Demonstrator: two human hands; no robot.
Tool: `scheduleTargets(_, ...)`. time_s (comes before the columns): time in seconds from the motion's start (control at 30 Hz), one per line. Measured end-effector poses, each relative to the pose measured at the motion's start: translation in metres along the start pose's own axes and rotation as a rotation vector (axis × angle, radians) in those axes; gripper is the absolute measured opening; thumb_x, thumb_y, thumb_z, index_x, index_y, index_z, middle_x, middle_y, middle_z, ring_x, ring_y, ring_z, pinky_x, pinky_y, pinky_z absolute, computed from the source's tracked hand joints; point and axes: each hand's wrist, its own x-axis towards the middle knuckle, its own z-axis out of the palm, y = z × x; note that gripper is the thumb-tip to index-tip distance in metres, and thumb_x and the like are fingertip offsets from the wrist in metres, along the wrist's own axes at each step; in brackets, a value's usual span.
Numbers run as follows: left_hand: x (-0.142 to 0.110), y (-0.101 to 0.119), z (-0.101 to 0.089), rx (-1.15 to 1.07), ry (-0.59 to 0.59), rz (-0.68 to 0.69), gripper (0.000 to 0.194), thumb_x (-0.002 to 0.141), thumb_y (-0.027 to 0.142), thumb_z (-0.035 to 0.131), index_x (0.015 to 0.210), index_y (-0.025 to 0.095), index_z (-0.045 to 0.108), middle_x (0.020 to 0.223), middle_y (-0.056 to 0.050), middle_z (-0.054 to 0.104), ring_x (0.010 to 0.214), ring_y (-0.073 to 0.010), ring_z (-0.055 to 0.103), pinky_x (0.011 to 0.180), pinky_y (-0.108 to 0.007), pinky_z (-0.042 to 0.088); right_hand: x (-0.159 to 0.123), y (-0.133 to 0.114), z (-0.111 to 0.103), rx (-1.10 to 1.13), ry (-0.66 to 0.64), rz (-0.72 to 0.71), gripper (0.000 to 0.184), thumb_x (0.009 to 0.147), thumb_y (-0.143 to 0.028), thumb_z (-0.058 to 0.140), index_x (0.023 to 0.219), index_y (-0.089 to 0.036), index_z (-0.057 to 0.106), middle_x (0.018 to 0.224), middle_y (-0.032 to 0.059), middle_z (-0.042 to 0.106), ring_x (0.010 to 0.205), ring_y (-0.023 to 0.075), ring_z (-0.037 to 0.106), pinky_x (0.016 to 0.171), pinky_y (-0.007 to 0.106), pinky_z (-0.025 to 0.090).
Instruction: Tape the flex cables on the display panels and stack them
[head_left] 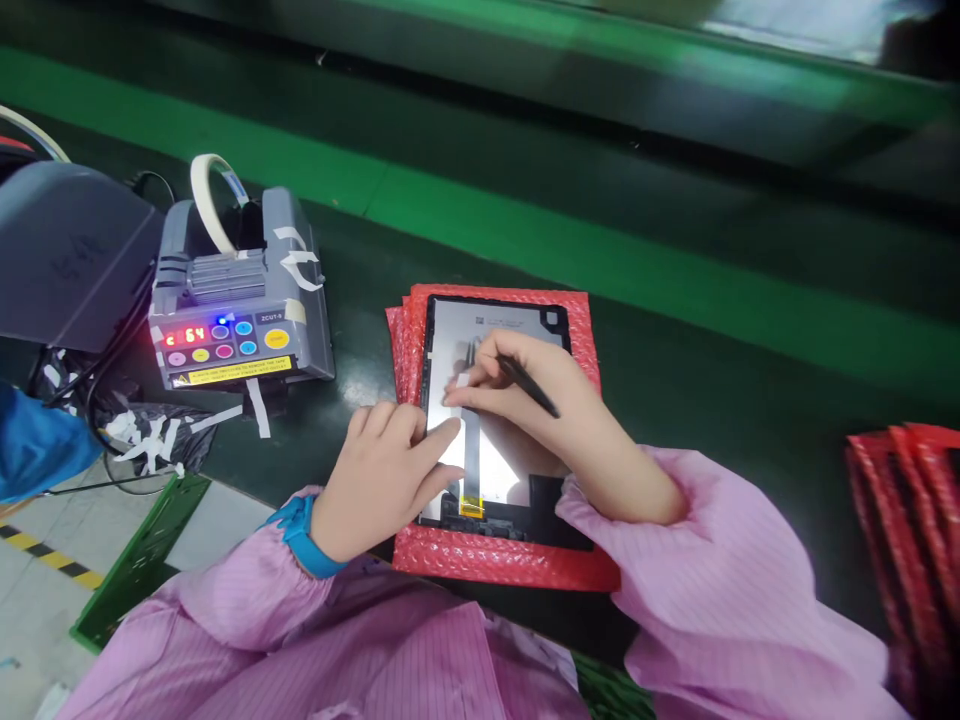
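A tablet-sized panel (510, 450) with a dark frame and a shiny silver back lies on red bubble-wrap pouches (510, 565) in front of me. A grey flat cable (472, 460) runs down its middle to a yellow-taped end (472, 506). My right hand (525, 385) is closed around slim black tweezers (527, 385) above the panel. A small white piece (463, 380) shows at its fingertips. My left hand (390, 470) rests at the panel's left edge, index finger and thumb stretched apart beside the cable, holding nothing.
On the left stands a grey tape dispenser (240, 300) with a lit display and a roll of tape (214, 200). Tape scraps (154, 440) cling below it. More red pouches (907, 530) are stacked at the right. A green-and-black surface (712, 370) extends behind.
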Motion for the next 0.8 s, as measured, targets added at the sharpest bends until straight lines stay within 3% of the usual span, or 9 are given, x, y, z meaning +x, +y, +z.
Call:
scheduleTargets(0.13, -0.011, 0.001, -0.002, -0.296, 0.033, -0.075, 0.036, 0.109, 0.04, 0.042, 0.119, 0.02, 0.07, 0.089, -0.006, 0.06, 0.082, -0.0217, 0.053, 0.072, -0.036, 0.044, 0.02, 0.0, -0.006, -0.113, 0.224, -0.021, 0.053, 0.073, -0.044, 0.089, 0.073, -0.025, 0.039, 0.08, -0.0003, 0.073, 0.068, 0.0167, 0.064, 0.064, 0.03, 0.043)
scheduleTargets(0.27, -0.04, -0.016, -0.006, -0.996, 0.23, -0.393, 0.034, 0.104, 0.052, 0.052, 0.105, 0.022, 0.068, 0.074, -0.001, 0.059, 0.065, -0.0151, 0.054, 0.061, -0.029, 0.045, 0.008, -0.003, -0.034, -0.145, 0.485, -0.084, 0.048, 0.077, -0.04, 0.087, 0.073, -0.027, 0.041, 0.076, -0.0013, 0.07, 0.07, 0.0175, 0.062, 0.066, 0.031, 0.044)
scheduleTargets(0.33, -0.054, -0.03, -0.009, -1.295, 0.343, -0.579, 0.051, 0.095, 0.07, 0.055, 0.098, 0.02, 0.067, 0.063, 0.002, 0.055, 0.052, -0.0124, 0.047, 0.051, -0.025, 0.039, -0.019, 0.003, -0.048, -0.109, 0.565, -0.093, 0.046, 0.08, -0.041, 0.085, 0.073, -0.027, 0.041, 0.074, -0.0022, 0.068, 0.069, 0.0179, 0.062, 0.067, 0.031, 0.046)
scheduleTargets(0.4, -0.062, -0.043, -0.013, -1.429, 0.455, -0.729, 0.062, 0.084, 0.08, 0.062, 0.089, 0.018, 0.066, 0.056, 0.003, 0.053, 0.046, -0.0109, 0.043, 0.046, -0.024, 0.036, -0.058, 0.016, -0.058, -0.077, 0.641, -0.044, 0.046, 0.08, -0.045, 0.084, 0.073, -0.028, 0.042, 0.072, -0.003, 0.068, 0.064, 0.0175, 0.062, 0.063, 0.031, 0.048)
scheduleTargets(0.5, -0.057, -0.05, -0.02, -1.368, 0.683, -0.879, 0.05, 0.083, 0.064, 0.077, 0.075, 0.017, 0.062, 0.049, 0.006, 0.046, 0.042, -0.0088, 0.04, 0.044, -0.021, 0.035, -0.13, 0.044, -0.065, -0.116, 0.782, 0.036, 0.052, 0.074, -0.053, 0.087, 0.073, -0.027, 0.042, 0.069, -0.003, 0.069, 0.057, 0.0167, 0.062, 0.056, 0.03, 0.047)
scheduleTargets(0.57, -0.048, -0.042, -0.023, -1.296, 0.81, -0.874, 0.042, 0.087, 0.049, 0.077, 0.068, 0.016, 0.058, 0.047, 0.007, 0.042, 0.041, -0.007, 0.036, 0.043, -0.02, 0.033, -0.182, 0.063, -0.069, -0.214, 0.864, 0.082, 0.052, 0.077, -0.057, 0.084, 0.072, -0.027, 0.042, 0.069, -0.0017, 0.07, 0.058, 0.0175, 0.065, 0.058, 0.03, 0.049)
scheduleTargets(0.67, -0.036, -0.011, -0.024, -1.213, 0.877, -0.689, 0.035, 0.087, 0.036, 0.074, 0.063, 0.017, 0.058, 0.045, 0.007, 0.042, 0.04, -0.0074, 0.032, 0.042, -0.021, 0.031, -0.263, 0.09, -0.085, -0.475, 1.083, 0.069, 0.049, 0.082, -0.059, 0.079, 0.073, -0.027, 0.044, 0.07, 0.0003, 0.071, 0.063, 0.0205, 0.068, 0.062, 0.033, 0.049)
scheduleTargets(0.73, -0.032, 0.02, -0.022, -1.209, 0.755, -0.519, 0.031, 0.091, 0.033, 0.07, 0.064, 0.02, 0.062, 0.046, 0.005, 0.048, 0.042, -0.0104, 0.039, 0.044, -0.024, 0.036, -0.313, 0.105, -0.102, -0.701, 1.212, 0.06, 0.048, 0.084, -0.061, 0.077, 0.072, -0.027, 0.046, 0.072, 0.0025, 0.071, 0.066, 0.0238, 0.069, 0.064, 0.036, 0.048)
scheduleTargets(0.8, -0.027, 0.055, -0.016, -1.277, 0.47, -0.316, 0.033, 0.099, 0.035, 0.061, 0.07, 0.021, 0.066, 0.051, 0.003, 0.056, 0.047, -0.0134, 0.049, 0.048, -0.027, 0.043, -0.353, 0.119, -0.121, -0.896, 1.184, 0.103, 0.05, 0.085, -0.067, 0.072, 0.068, -0.028, 0.045, 0.072, 0.0056, 0.07, 0.065, 0.0262, 0.065, 0.062, 0.038, 0.045)
